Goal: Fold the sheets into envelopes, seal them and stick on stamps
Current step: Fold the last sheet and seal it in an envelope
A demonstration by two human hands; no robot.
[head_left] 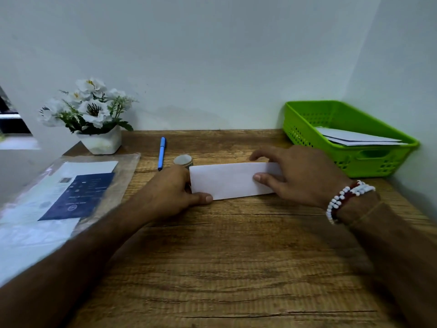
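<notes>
A folded white sheet (230, 180) is lying flat on the wooden table (224, 256), toward the far edge at its middle. The left hand (172, 190) is pressing down the sheet's left end, its thumb lying along the near corner; its other fingers are hidden. The right hand (300, 174) is covering the right end, fingers (260, 155) spread, thumb flat on the paper. A tape roll (183, 160) and a blue pen (162, 153) are sitting just beyond. A green basket (350, 159) holding papers is occupying the far right corner.
</notes>
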